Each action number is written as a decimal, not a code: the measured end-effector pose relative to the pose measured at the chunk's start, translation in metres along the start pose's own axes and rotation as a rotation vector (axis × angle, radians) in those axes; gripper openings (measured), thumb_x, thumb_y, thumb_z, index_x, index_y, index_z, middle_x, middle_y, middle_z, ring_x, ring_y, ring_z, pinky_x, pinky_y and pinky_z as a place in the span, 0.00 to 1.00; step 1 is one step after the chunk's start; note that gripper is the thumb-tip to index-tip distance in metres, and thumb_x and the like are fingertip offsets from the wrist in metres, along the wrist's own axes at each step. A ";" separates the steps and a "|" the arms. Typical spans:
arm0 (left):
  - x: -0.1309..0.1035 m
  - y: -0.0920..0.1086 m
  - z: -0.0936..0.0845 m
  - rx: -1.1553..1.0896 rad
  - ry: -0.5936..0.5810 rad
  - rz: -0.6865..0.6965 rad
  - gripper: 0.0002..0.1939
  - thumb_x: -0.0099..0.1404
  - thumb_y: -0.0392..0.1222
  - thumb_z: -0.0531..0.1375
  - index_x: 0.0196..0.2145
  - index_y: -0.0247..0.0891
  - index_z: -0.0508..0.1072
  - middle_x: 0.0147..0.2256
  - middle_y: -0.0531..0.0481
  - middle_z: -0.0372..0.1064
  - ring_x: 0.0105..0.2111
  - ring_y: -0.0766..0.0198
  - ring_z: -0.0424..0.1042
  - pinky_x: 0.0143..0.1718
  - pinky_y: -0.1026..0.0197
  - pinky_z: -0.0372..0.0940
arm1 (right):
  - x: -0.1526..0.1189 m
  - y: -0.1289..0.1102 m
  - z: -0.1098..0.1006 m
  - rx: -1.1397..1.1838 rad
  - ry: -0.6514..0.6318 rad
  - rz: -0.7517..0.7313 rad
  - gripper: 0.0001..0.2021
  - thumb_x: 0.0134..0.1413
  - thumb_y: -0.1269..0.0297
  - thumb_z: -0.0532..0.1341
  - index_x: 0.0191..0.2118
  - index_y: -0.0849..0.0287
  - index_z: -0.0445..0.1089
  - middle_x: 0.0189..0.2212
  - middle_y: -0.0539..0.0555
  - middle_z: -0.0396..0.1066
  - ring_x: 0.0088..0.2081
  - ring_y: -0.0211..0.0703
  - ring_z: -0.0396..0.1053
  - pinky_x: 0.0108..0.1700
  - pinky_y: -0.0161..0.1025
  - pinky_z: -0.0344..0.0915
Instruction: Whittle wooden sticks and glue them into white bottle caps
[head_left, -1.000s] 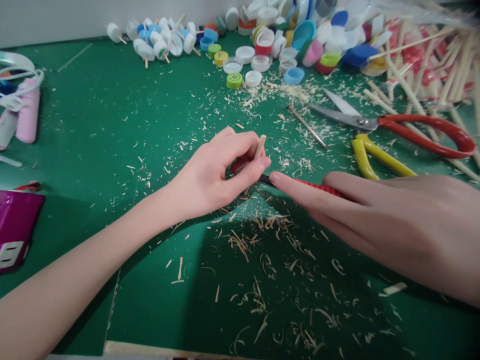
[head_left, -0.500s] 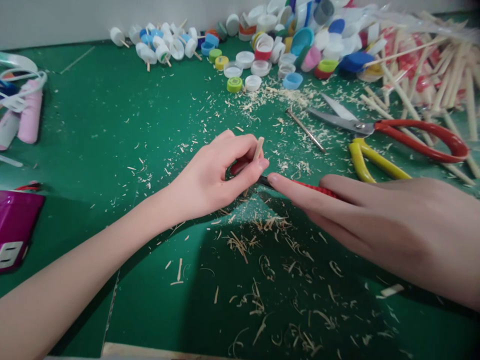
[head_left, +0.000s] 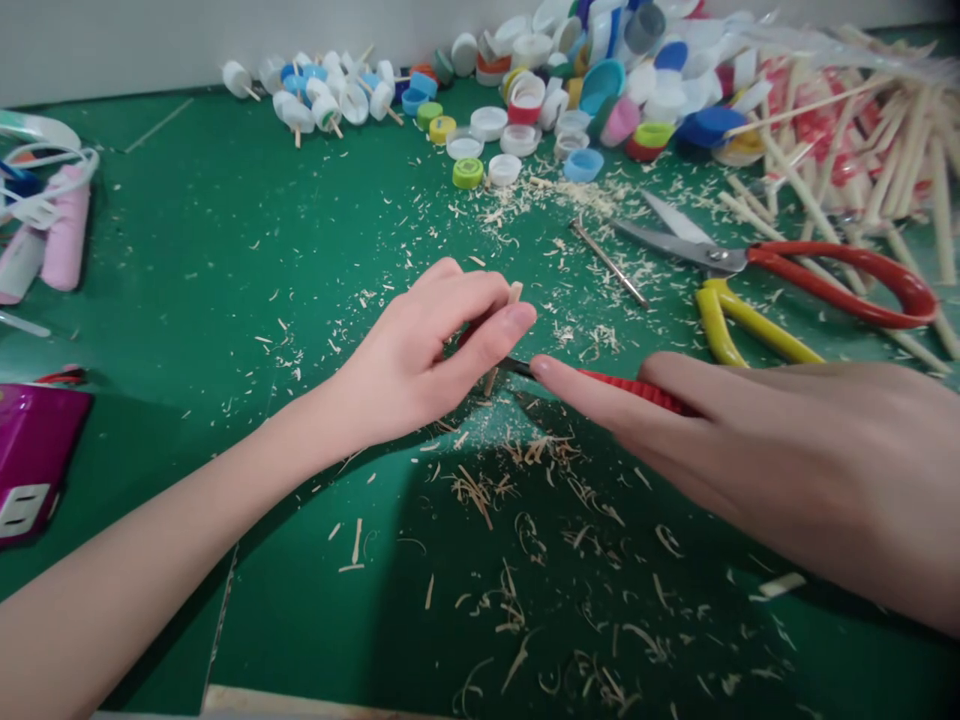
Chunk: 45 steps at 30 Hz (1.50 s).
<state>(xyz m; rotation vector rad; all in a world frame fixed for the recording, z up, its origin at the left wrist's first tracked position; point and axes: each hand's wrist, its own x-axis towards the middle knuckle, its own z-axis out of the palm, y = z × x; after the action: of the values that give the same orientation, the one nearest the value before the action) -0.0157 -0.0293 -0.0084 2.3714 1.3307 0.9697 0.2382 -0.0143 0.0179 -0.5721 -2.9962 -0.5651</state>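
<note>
Around a thin wooden stick my left hand is closed, thumb and index finger pinching it. Its top end pokes out above the thumb and a short piece shows below the hand. My right hand grips a knife by its ribbed red handle, with the index finger stretched along it toward the dark front part. That dark part reaches to the stick under my left thumb, and its tip is hidden behind the left hand. Wood shavings lie on the green table below both hands.
Scissors with red and yellow handles lie open beyond my right hand, beside a thin metal rod. Bottle caps are piled at the back, near wooden sticks. At left are a purple box and a pink cylinder.
My left thumb and fingers have shifted up along the stick, so less of its top end shows. The knife has slid slightly left, and more of its red handle is visible.
</note>
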 end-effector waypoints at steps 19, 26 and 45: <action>-0.002 0.004 0.000 0.054 0.072 -0.030 0.16 0.71 0.46 0.52 0.26 0.40 0.61 0.25 0.54 0.64 0.29 0.68 0.65 0.33 0.62 0.66 | 0.008 -0.009 0.010 0.046 -0.071 -0.103 0.39 0.51 0.79 0.46 0.70 0.61 0.36 0.24 0.45 0.56 0.18 0.36 0.43 0.22 0.40 0.37; -0.003 0.003 0.000 0.084 0.061 -0.018 0.15 0.72 0.45 0.51 0.27 0.40 0.61 0.25 0.54 0.63 0.29 0.67 0.64 0.33 0.61 0.64 | 0.007 -0.007 0.008 0.089 -0.059 -0.057 0.40 0.52 0.79 0.47 0.70 0.56 0.37 0.24 0.45 0.57 0.18 0.35 0.42 0.22 0.39 0.37; -0.003 0.002 -0.001 0.034 0.084 -0.134 0.15 0.73 0.48 0.49 0.31 0.42 0.68 0.30 0.53 0.70 0.29 0.67 0.70 0.34 0.60 0.67 | 0.006 0.001 0.006 -0.038 0.004 0.040 0.34 0.59 0.76 0.47 0.69 0.52 0.41 0.23 0.44 0.52 0.19 0.37 0.38 0.23 0.39 0.36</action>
<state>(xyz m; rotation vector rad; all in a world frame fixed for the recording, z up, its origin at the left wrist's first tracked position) -0.0163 -0.0331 -0.0082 2.2546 1.5262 1.0249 0.2335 -0.0094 0.0131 -0.6311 -2.9683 -0.6214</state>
